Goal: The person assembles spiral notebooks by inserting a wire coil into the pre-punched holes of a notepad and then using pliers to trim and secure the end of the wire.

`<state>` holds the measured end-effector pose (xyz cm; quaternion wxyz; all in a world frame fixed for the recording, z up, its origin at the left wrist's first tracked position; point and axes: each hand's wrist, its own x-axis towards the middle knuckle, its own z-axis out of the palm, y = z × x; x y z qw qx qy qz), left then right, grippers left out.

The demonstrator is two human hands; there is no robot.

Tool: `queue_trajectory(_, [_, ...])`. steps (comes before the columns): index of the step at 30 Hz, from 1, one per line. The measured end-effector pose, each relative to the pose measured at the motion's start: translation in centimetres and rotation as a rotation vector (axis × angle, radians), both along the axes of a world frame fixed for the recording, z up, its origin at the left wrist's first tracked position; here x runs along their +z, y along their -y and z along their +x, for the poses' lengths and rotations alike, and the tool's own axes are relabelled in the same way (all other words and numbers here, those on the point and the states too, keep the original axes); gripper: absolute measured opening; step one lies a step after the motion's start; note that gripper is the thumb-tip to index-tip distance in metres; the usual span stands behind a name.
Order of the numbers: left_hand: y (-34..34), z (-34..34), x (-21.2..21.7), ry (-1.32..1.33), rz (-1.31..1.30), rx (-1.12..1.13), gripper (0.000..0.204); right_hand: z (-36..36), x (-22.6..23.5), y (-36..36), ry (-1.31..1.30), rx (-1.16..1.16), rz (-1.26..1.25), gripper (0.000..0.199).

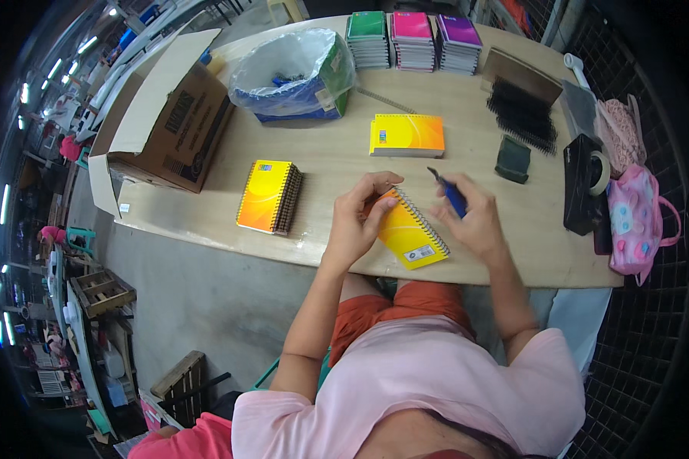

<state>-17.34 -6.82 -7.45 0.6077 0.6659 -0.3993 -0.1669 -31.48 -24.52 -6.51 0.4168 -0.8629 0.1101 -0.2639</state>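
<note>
At centre frame, head view: left hand (357, 222), fingers curled, its grip grasping the yellow spiral notebook (411, 229) lying tilted on the counter (344, 153) near its front edge. Right hand (473, 218), just right of the coil, its grip clenched around a blue-handled tool (450, 194) pointing up-left. Both forearms rise from the lower edge.
</note>
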Motion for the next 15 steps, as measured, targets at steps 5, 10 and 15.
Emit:
queue_trajectory(5, [-0.1, -0.2, 0.2, -0.168, -0.023, -0.121, 0.039, 0.9, 2.7, 2.7, 0.018, 0.052, -0.688, 0.047])
queue_trajectory(10, [-0.3, -0.3, 0.1, -0.196, -0.028, -0.149, 0.041, 1.7, 3.4, 2.8, 0.055, 0.132, -0.768, 0.047])
queue_trajectory(15, [-0.5, -0.3, 0.3, -0.205, -0.012, -0.155, 0.041, 2.1, 2.3, 3.0, 0.014, 0.136, -0.8, 0.042])
